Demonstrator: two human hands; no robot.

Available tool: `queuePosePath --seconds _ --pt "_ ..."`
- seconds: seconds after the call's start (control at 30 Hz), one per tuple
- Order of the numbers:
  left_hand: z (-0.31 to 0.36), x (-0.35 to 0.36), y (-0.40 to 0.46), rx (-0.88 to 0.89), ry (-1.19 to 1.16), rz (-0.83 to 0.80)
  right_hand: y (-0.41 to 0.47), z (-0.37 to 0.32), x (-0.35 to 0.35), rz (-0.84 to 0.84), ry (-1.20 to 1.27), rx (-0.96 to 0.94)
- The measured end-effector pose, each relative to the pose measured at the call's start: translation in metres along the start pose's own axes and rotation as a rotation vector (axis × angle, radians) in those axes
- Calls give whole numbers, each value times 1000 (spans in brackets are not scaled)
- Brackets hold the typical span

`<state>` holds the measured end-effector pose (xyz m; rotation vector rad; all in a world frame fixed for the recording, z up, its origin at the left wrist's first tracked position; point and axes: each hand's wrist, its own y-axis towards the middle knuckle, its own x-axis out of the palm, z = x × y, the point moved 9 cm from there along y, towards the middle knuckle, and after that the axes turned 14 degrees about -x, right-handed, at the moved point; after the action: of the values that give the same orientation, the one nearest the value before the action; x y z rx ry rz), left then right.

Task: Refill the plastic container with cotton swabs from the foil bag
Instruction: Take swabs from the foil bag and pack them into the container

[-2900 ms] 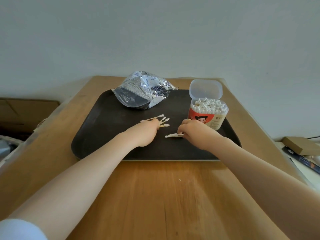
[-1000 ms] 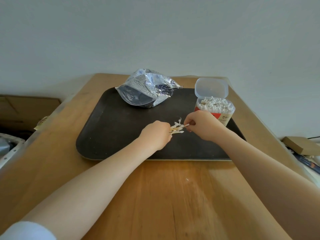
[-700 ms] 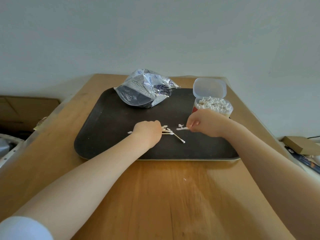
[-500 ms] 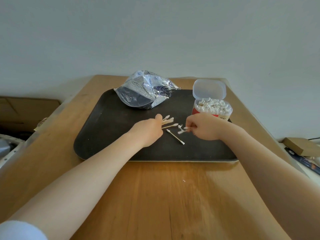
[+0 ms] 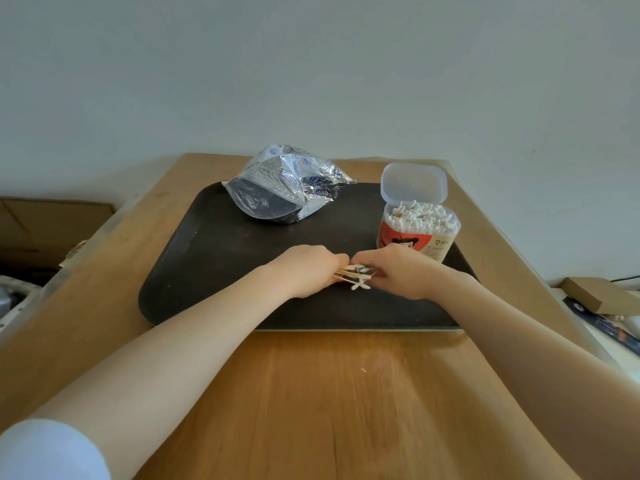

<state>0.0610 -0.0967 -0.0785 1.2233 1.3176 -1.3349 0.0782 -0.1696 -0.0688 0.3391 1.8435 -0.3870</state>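
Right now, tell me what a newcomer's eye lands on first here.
The two hands, left hand and right hand, meet mid-tray over a small bundle of cotton swabs. Behind them on the dark tray sit a crumpled foil bag and, right, an open plastic container packed with swabs.

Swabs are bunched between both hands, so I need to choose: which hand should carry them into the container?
Right, probably. The right hand lies just in front of the open plastic container, both pinching the cotton swabs. The left hand would have to cross over it.
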Motion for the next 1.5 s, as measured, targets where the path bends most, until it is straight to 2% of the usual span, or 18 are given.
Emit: queuePosePath --seconds 0.13,0.2,0.27,0.37,0.5,0.57,0.63,0.7,0.8,0.9,0.97,1.03,1.13,1.23,1.33,1.43,1.5 --pt "-11 4 -3 -46 54 56 6 2 5 -2 -18 14" --pt "-20 5 -6 -80 12 71 8 3 5 -5 -65 24" --pt "-32 -1 -8 -132 -90 113 8 2 -1 76 -78 13" --pt "-49 -3 -11 -233 -386 120 6 -2 -10 244 88 53" --pt "-44 -3 -16 -244 -1042 65 10 -13 -4 452 734 162" --pt "-42 -4 -18 -262 -1363 91 16 -19 1 473 897 199" --pt "-39 -6 -19 -267 -1493 128 21 -26 7 456 1003 227" --pt "-36 -10 -19 -266 -1451 176 23 -31 4 478 951 224" --pt "-40 -13 -20 -287 -1385 233 24 -38 -5 446 628 211" --pt "-42 -12 -21 -298 -1412 238 27 -40 -8 377 308 199" --pt "-48 -11 -22 -353 -1479 262 29 -43 -10 415 259 157" --pt "-55 -11 -24 -405 -1557 301 25 -44 -13 574 507 152" --pt "-69 -18 -28 -454 -1727 421 17 -29 2 822 1231 287" --pt "-77 -23 -31 -463 -1914 465 23 -31 32 821 1698 402" --pt "-69 -31 -31 -337 -2025 431 35 -43 49 824 2072 400" --pt "-53 -33 -31 -243 -2083 324 48 -54 50 900 2345 345" --pt "-50 -31 -32 -232 -2066 304 53 -58 48 931 2425 320"
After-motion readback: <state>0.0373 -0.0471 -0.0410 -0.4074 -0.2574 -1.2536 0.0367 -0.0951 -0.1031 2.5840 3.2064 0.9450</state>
